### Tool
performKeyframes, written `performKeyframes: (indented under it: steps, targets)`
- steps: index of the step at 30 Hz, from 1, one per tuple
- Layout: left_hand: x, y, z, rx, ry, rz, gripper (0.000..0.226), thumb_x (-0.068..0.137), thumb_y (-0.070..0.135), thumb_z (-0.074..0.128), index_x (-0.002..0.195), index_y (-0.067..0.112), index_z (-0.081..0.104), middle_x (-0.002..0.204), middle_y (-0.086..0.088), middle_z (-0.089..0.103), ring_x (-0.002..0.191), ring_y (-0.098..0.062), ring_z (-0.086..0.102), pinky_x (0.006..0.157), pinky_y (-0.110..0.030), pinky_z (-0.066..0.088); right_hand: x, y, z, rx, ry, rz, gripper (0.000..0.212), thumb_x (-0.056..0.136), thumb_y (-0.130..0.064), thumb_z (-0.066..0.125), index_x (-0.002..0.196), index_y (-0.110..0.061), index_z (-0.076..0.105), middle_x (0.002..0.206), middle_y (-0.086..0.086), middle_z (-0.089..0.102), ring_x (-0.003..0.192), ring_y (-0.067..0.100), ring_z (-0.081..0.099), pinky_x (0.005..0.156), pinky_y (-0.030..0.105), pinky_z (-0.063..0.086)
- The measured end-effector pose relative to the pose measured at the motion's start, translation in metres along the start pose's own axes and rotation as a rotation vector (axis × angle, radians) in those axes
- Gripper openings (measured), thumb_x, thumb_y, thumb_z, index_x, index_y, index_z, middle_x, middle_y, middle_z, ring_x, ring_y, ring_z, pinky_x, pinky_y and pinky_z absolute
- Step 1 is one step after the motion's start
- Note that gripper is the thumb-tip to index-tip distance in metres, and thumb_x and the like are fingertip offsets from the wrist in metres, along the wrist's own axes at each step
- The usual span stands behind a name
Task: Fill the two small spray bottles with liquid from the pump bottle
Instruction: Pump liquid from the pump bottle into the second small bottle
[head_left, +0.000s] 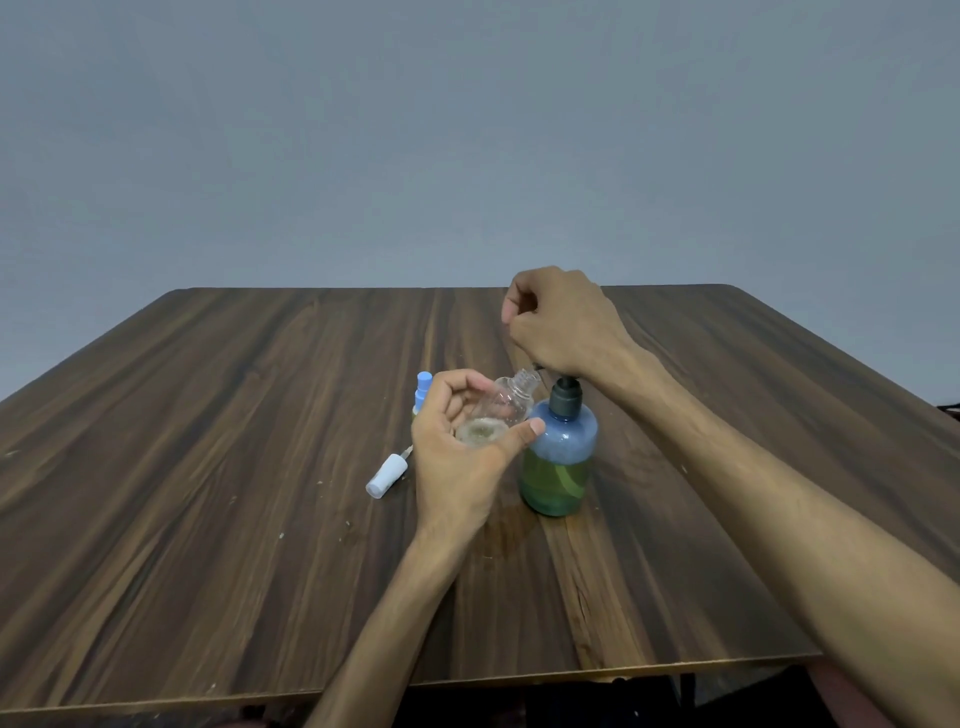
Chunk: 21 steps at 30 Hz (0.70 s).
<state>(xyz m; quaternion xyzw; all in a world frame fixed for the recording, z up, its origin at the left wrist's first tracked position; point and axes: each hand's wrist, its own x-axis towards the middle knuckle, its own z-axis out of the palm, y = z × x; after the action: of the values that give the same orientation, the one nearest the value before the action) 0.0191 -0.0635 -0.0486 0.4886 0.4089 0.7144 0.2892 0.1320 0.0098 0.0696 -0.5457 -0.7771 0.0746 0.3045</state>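
A blue pump bottle (558, 462) with greenish liquid in its lower half stands mid-table. My right hand (563, 322) is curled into a fist and presses down on its dark pump head, which is mostly hidden under the hand. My left hand (462, 457) grips a small clear spray bottle (501, 413), uncapped and tilted, its open neck right at the pump spout; a little foamy liquid sits inside. A second small spray bottle (423, 389) with a blue cap stands behind my left hand, mostly hidden. A loose white spray cap (387, 475) lies on the table to the left.
The dark wooden table (208, 441) reaches to a grey wall. A wet smear (506, 530) marks the wood in front of the pump bottle. The table's near edge runs across the bottom.
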Motion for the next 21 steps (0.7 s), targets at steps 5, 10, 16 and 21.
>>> performKeyframes:
  steps: [5,10,16,21]
  targets:
    - [0.0,-0.0007,0.0002,0.005,-0.01,-0.002,0.053,0.065,-0.004,0.096,0.1,0.017,0.063,0.092,0.008,0.075,0.092,-0.019,0.075,0.086,-0.036,0.062,-0.0019,-0.0013,-0.0006,-0.015,-0.051,0.0,0.023,0.078,-0.012,0.051,0.083,-0.019,0.072,0.073,-0.005,0.073,0.075,0.021,0.07,0.076,0.037,0.06]
    - [0.0001,0.0002,0.0009,0.009,-0.003,0.002,0.051,0.062,0.006,0.096,0.099,0.02,0.063,0.094,0.007,0.074,0.094,-0.022,0.075,0.087,-0.04,0.062,-0.0011,0.0003,0.0019,-0.016,-0.025,-0.011,0.023,0.078,-0.012,0.051,0.084,-0.019,0.071,0.074,-0.005,0.073,0.076,0.022,0.069,0.076,0.037,0.059]
    - [-0.0001,0.0005,0.0,0.024,-0.015,0.005,0.053,0.065,-0.007,0.096,0.099,0.018,0.062,0.089,0.015,0.074,0.091,-0.013,0.074,0.084,-0.031,0.061,0.0024,0.0016,0.0033,-0.004,0.026,-0.022,0.021,0.078,-0.014,0.05,0.083,-0.018,0.07,0.073,-0.003,0.073,0.073,0.023,0.069,0.072,0.036,0.058]
    - [0.0001,0.0002,0.0001,0.016,0.002,0.008,0.052,0.062,0.005,0.097,0.1,0.018,0.063,0.094,0.009,0.074,0.094,-0.02,0.075,0.086,-0.038,0.062,-0.0001,0.0032,0.0053,-0.022,-0.046,-0.018,0.026,0.08,-0.013,0.046,0.083,-0.019,0.07,0.079,-0.003,0.077,0.076,0.023,0.07,0.074,0.037,0.059]
